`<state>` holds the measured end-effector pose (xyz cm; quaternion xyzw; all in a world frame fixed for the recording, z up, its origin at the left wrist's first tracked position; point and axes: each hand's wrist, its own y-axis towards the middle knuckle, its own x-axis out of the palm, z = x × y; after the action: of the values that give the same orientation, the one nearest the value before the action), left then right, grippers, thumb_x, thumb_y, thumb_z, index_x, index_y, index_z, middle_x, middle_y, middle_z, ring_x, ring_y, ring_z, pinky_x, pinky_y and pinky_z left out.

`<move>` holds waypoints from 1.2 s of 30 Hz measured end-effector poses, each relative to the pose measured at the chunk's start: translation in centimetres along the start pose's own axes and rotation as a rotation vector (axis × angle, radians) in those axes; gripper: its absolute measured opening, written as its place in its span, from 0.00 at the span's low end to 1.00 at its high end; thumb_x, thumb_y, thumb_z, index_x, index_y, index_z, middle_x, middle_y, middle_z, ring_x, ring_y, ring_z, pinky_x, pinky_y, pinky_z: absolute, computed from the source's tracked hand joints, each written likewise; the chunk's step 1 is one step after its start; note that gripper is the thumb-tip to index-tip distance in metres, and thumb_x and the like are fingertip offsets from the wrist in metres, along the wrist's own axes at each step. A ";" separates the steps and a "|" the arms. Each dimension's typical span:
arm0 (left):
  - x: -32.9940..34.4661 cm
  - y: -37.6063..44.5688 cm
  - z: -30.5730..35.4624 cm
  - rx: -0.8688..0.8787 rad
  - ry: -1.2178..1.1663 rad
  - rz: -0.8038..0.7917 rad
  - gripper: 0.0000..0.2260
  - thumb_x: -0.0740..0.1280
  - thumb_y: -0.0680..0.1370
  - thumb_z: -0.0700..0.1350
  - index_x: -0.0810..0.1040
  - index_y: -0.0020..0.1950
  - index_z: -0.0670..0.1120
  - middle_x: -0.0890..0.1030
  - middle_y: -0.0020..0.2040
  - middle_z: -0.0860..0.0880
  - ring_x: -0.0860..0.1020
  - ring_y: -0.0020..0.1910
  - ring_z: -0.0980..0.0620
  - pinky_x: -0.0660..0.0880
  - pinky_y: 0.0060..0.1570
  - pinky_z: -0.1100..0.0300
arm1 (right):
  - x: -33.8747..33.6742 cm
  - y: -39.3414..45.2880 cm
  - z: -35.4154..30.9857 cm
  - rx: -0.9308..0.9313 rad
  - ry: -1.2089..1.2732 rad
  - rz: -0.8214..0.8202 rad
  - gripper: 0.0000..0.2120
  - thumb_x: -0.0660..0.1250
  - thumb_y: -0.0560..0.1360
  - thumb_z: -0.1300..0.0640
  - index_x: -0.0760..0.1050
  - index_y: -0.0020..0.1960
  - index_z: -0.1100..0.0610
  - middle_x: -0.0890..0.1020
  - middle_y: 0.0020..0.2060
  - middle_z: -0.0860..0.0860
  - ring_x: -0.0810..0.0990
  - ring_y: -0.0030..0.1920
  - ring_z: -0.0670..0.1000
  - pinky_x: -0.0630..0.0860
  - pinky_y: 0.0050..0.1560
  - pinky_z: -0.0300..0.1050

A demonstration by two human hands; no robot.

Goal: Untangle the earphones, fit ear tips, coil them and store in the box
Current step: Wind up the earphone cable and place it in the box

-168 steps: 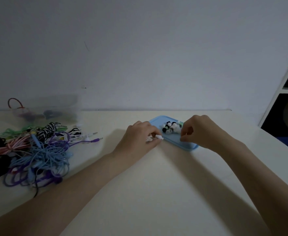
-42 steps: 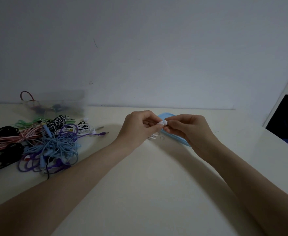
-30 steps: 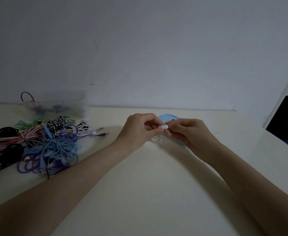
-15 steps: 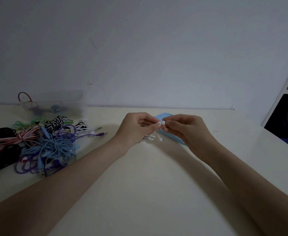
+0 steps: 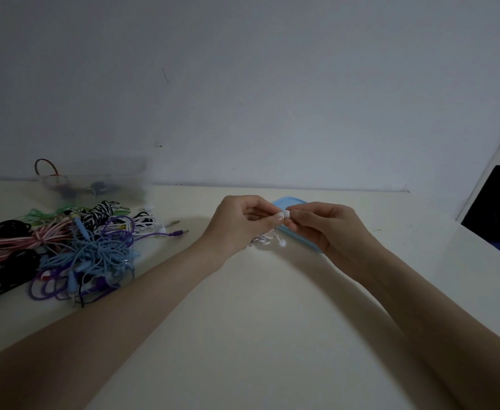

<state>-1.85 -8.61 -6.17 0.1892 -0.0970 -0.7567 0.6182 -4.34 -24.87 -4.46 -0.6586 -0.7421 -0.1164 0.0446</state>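
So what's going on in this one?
A person is fitting a white ear tip onto a white earphone. The left hand pinches the earbud while the right hand pinches the tip against it, just above a blue tray. The rest of the white cable hangs below the hands onto the table. A tangled pile of coloured earphones waits at the left, in front of a clear box by the wall.
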 end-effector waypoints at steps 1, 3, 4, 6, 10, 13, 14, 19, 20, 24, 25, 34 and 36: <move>0.0 0.0 0.0 0.010 0.004 -0.008 0.04 0.72 0.71 0.36 0.81 0.39 0.45 0.83 0.36 0.50 0.80 0.34 0.59 0.76 0.37 0.68 | 0.0 0.0 0.0 0.005 0.004 -0.001 0.05 0.64 0.73 0.70 0.79 0.43 0.68 0.84 0.37 0.56 0.83 0.38 0.47 0.79 0.46 0.35; -0.1 0.1 0.0 0.032 0.012 -0.027 0.04 0.72 0.71 0.36 0.81 0.39 0.44 0.84 0.34 0.52 0.80 0.35 0.59 0.76 0.39 0.67 | 0.0 0.0 0.0 0.019 0.016 -0.003 0.05 0.64 0.73 0.70 0.79 0.43 0.68 0.84 0.37 0.56 0.83 0.39 0.47 0.79 0.47 0.35; -0.2 0.1 0.0 0.044 0.018 -0.036 0.03 0.71 0.71 0.36 0.81 0.40 0.43 0.84 0.35 0.52 0.81 0.36 0.58 0.77 0.40 0.66 | 0.0 0.0 0.0 0.027 0.023 -0.005 0.05 0.64 0.73 0.70 0.79 0.43 0.68 0.84 0.38 0.56 0.83 0.39 0.47 0.79 0.46 0.35; -0.2 0.1 0.0 0.064 0.030 -0.052 0.01 0.71 0.72 0.37 0.82 0.41 0.41 0.85 0.37 0.49 0.81 0.38 0.56 0.77 0.44 0.64 | 0.0 0.0 0.0 0.041 0.037 -0.006 0.05 0.64 0.73 0.70 0.79 0.43 0.68 0.84 0.39 0.58 0.83 0.40 0.48 0.79 0.45 0.35; -0.2 0.1 0.1 0.075 0.067 -0.074 0.01 0.71 0.72 0.38 0.81 0.42 0.40 0.85 0.39 0.47 0.82 0.39 0.54 0.77 0.45 0.64 | -0.1 0.0 0.1 0.066 0.046 -0.011 0.06 0.63 0.73 0.71 0.79 0.43 0.69 0.84 0.40 0.57 0.83 0.40 0.47 0.79 0.43 0.34; -0.2 0.0 0.3 0.069 0.064 -0.082 0.01 0.71 0.72 0.38 0.81 0.41 0.41 0.85 0.38 0.49 0.81 0.38 0.56 0.76 0.44 0.66 | -0.1 -0.1 0.0 0.092 0.056 -0.025 0.07 0.62 0.74 0.71 0.79 0.44 0.69 0.84 0.41 0.57 0.83 0.40 0.47 0.79 0.43 0.33; -0.2 -0.1 0.3 0.053 0.043 -0.078 0.00 0.71 0.72 0.38 0.81 0.41 0.41 0.85 0.38 0.49 0.81 0.38 0.57 0.76 0.44 0.66 | -0.1 -0.1 0.0 0.104 0.066 -0.031 0.07 0.62 0.74 0.71 0.79 0.44 0.69 0.84 0.41 0.57 0.83 0.40 0.47 0.78 0.42 0.33; -0.3 -0.2 0.1 -0.126 -0.171 -0.045 0.05 0.71 0.72 0.39 0.82 0.47 0.40 0.84 0.39 0.45 0.79 0.36 0.55 0.77 0.42 0.66 | 0.0 -0.2 -0.2 0.078 0.063 -0.032 0.07 0.62 0.74 0.70 0.79 0.42 0.67 0.84 0.38 0.57 0.83 0.39 0.46 0.78 0.41 0.33; -0.3 -0.2 0.1 -0.137 -0.181 -0.041 0.04 0.71 0.72 0.39 0.82 0.46 0.41 0.84 0.38 0.47 0.78 0.35 0.56 0.76 0.39 0.68 | 0.1 -0.1 -0.1 0.059 0.052 -0.023 0.06 0.63 0.74 0.70 0.79 0.43 0.68 0.83 0.38 0.57 0.83 0.38 0.47 0.79 0.41 0.34; -0.1 -0.1 0.2 -0.129 -0.148 -0.027 0.04 0.71 0.72 0.39 0.82 0.46 0.41 0.84 0.42 0.44 0.79 0.38 0.54 0.77 0.43 0.66 | 0.1 0.1 -0.1 0.011 -0.009 0.016 0.05 0.64 0.74 0.70 0.78 0.43 0.68 0.82 0.38 0.59 0.82 0.37 0.48 0.80 0.45 0.36; -0.1 -0.1 0.2 -0.122 -0.133 -0.032 0.05 0.71 0.72 0.40 0.81 0.47 0.40 0.84 0.44 0.42 0.80 0.40 0.53 0.77 0.46 0.64 | 0.1 0.1 -0.1 -0.001 -0.038 0.022 0.05 0.64 0.74 0.70 0.78 0.42 0.67 0.82 0.37 0.59 0.82 0.38 0.48 0.80 0.46 0.36; 0.6 -0.3 -0.5 0.056 0.216 0.011 0.07 0.72 0.72 0.44 0.78 0.48 0.52 0.81 0.37 0.50 0.78 0.35 0.56 0.75 0.39 0.67 | 0.4 0.1 0.2 -0.138 -0.523 0.103 0.07 0.67 0.74 0.68 0.79 0.38 0.62 0.80 0.31 0.55 0.78 0.27 0.45 0.77 0.33 0.36; 0.6 -0.4 -0.6 0.094 0.248 0.038 0.07 0.72 0.72 0.44 0.78 0.47 0.53 0.80 0.37 0.51 0.78 0.35 0.57 0.74 0.39 0.69 | 0.4 0.2 0.3 -0.144 -0.531 0.093 0.08 0.66 0.74 0.68 0.79 0.38 0.60 0.81 0.32 0.55 0.78 0.28 0.45 0.77 0.34 0.37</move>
<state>-2.06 -9.00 -7.02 0.3083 -0.0587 -0.7102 0.6302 -4.19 -24.38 -4.61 -0.7008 -0.6867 0.0097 -0.1931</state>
